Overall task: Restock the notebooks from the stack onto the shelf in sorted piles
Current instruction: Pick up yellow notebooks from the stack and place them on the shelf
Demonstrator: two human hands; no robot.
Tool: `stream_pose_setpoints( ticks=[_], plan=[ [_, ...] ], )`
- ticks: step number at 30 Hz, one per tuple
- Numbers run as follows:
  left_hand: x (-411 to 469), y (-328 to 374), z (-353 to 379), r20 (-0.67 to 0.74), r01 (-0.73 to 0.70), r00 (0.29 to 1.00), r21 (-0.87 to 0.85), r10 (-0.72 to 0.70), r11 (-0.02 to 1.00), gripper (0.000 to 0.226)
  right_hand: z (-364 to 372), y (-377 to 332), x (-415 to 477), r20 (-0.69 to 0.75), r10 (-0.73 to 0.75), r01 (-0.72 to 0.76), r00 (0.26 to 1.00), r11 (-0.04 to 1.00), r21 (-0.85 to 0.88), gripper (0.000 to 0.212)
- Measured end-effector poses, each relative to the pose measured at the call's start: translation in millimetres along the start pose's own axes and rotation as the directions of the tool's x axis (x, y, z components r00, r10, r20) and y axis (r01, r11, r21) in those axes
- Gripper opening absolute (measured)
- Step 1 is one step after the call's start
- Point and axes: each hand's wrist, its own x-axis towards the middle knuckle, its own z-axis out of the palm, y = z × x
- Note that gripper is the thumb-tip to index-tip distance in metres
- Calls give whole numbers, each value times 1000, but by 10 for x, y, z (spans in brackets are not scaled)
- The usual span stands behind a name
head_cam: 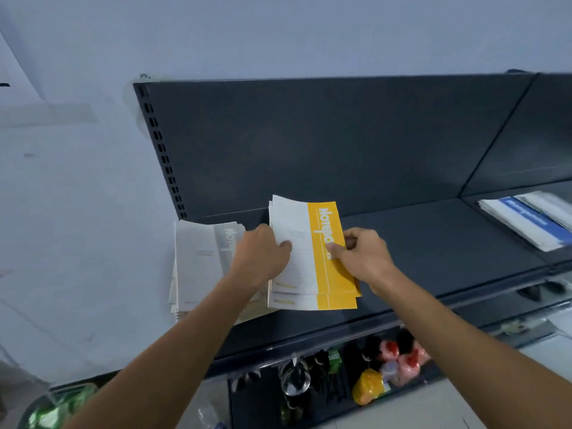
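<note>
A yellow-and-white notebook (312, 243) is held tilted up over a small pile of matching yellow notebooks (309, 301) on the dark shelf (433, 243). My left hand (263, 255) grips its white left edge, thumb on the cover. My right hand (362, 255) pinches its yellow right edge. To the left, a taller stack of grey-and-white notebooks (198, 261) stands at the shelf's left end, partly behind my left hand. A pile of blue-and-white notebooks (526, 221) lies on the neighbouring shelf section at the far right.
The shelf's dark back panel (309, 144) rises behind the piles, with a slotted upright (161, 150) at its left. Below the shelf edge lie packaged goods: pink and yellow bags (393, 366) and a green bag (55, 407). A pale wall is on the left.
</note>
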Motion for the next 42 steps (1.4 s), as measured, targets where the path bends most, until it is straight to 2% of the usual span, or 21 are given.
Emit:
stream_pose_setpoints(
  ticks=[6,22,30,38,42],
  plan=[
    [60,742,437,68,-110,991,-46,113,993,30,-708,447,32,-104,40,-45,994,998,-47,16],
    [-318,3259,2018,164,-325,934,13,318,946,26,-2947,2120,173,-297,101,-186,950,943,-274,27],
    [-369,4072,2581,229,-398,900,83,371,914,23,-3588,2669,308,-376,121,-261,919,900,-349,24],
    [-112,4841,3195,340,-450,844,31,414,893,27,-4130,3250,680,-456,146,-318,878,890,-326,29],
    [75,5232,3495,340,-492,818,-4,464,870,25,-4447,3465,933,-498,160,-363,852,866,-344,28]
  ],
)
